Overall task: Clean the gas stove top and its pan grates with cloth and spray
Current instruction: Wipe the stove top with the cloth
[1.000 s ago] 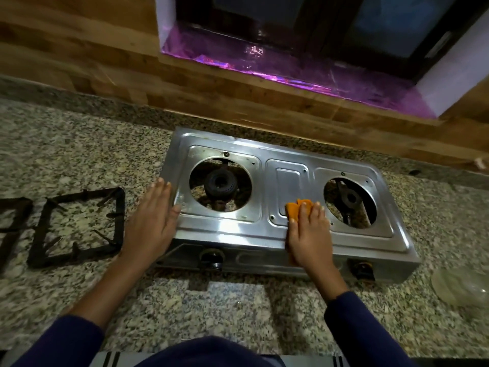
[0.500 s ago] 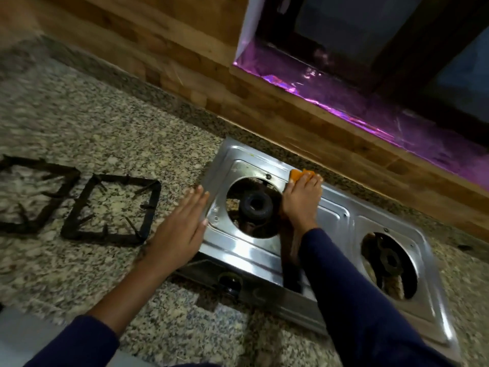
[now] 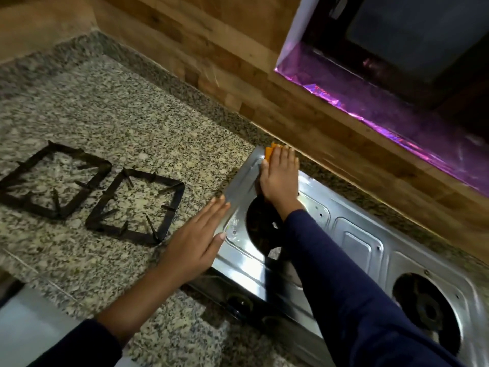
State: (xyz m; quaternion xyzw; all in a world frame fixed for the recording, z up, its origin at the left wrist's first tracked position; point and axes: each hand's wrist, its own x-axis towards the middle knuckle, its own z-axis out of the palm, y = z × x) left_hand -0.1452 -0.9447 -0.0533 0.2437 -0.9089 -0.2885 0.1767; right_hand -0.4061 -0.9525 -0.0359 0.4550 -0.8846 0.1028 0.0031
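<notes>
While its fingers lie straight, the right hand point(image 3: 279, 178) presses an orange cloth point(image 3: 270, 152) onto the steel stove top point(image 3: 352, 242) at its far left corner, at frame centre. Flat and holding nothing, the left hand point(image 3: 197, 241) rests against the stove's left edge. Two black pan grates point(image 3: 135, 207) lie at left on the granite surface point(image 3: 119, 109).

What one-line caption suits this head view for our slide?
Right hand presses orange cloth on stove corner; left hand steadies it; grates on counter.

Right hand point(image 3: 277, 178) flat on orange cloth point(image 3: 270, 152)
</notes>
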